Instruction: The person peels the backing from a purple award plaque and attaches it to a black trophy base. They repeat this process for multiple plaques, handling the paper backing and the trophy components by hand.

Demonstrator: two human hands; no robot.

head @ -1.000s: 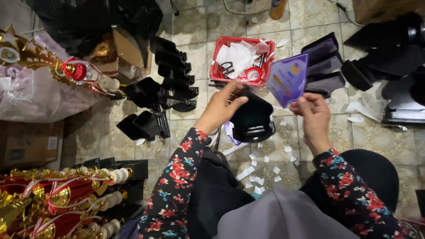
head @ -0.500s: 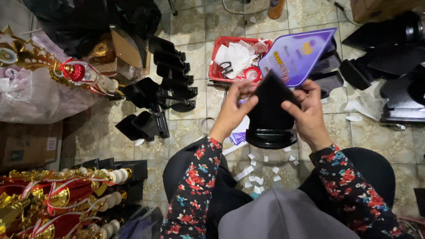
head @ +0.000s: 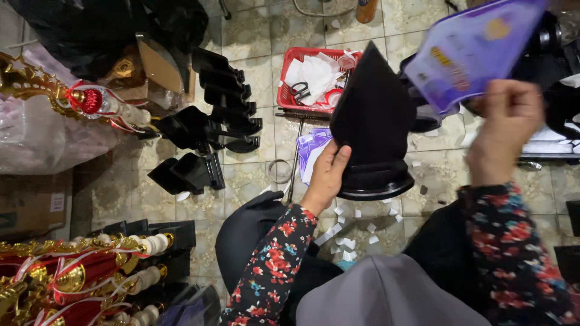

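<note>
My left hand grips the left edge of a black pointed plaque stand with a round base, held upright over my lap. Raised at the upper right, my right hand holds a purple printed plate of a similar pointed shape, lifted clear of the black stand and blurred. Both arms wear sleeves with a red flower print.
A red basket holds scissors, tape rolls and white paper. More black stands lie in a row on the tiled floor at left. Gold and red trophies sit at lower left. White paper scraps litter the floor by my knees.
The black stand was turned upright and now only my left hand holds it. My right hand left it and lifted the purple plate up and to the right.
</note>
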